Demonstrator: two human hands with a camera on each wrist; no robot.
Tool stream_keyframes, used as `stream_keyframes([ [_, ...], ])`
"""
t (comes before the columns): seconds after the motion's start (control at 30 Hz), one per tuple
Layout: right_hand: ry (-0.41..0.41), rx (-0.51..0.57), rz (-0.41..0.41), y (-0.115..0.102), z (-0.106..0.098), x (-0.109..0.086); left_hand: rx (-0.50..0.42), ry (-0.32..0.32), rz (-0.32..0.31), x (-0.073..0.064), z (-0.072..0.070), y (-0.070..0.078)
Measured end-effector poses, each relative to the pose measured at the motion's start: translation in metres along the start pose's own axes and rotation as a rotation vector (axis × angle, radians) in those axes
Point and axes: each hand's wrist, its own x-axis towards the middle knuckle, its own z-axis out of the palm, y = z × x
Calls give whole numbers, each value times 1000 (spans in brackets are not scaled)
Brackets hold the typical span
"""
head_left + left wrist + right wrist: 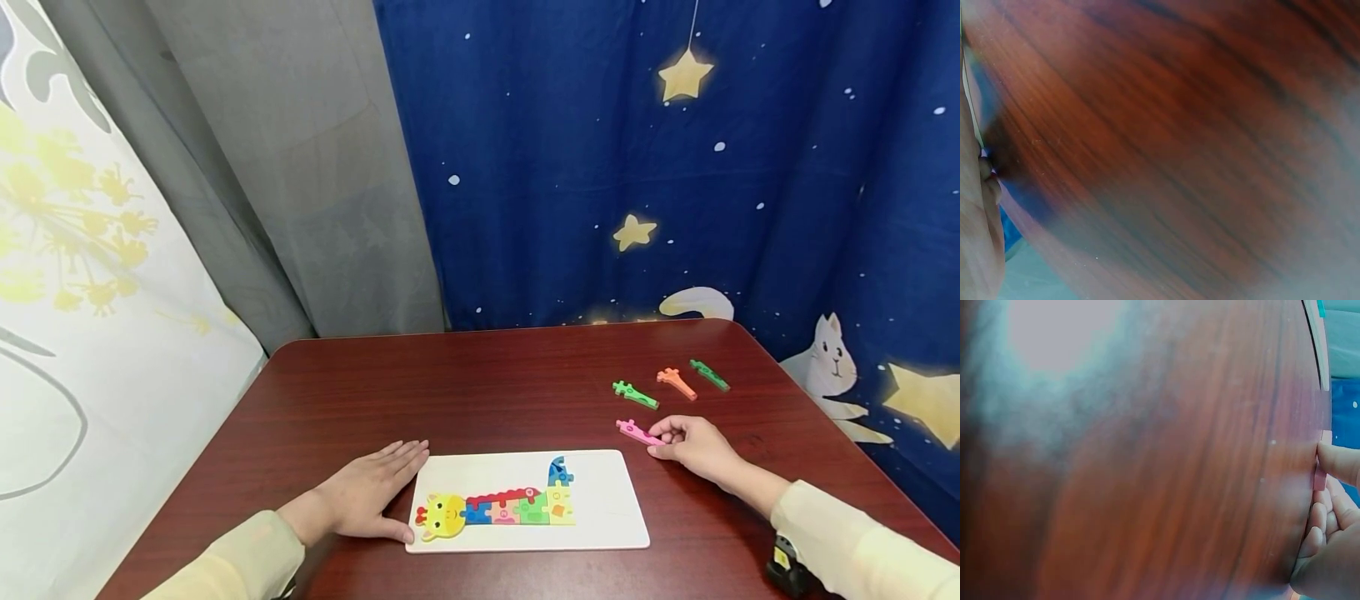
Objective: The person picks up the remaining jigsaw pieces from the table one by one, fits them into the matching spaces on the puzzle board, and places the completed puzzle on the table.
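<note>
A white board lies on the table, bearing a giraffe puzzle with a yellow head and several coloured, numbered neck and body pieces. At its left edge my left hand rests with straight fingers, the thumb at the board's corner. To the right of the board, my right hand pinches the end of a pink puzzle piece between thumb and fingers. The right wrist view shows the same pink piece under the thumb. In the left wrist view only the edge of the left hand shows.
Beyond the pink piece lie a light green piece, an orange piece and a dark green piece. The reddish-brown table ends at a grey curtain and a blue starry curtain.
</note>
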Motion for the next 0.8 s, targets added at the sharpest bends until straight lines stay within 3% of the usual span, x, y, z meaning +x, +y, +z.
stream_keyframes([
  [0.8,13,10,3,0,2,0,7,10,6,0,2,-1],
])
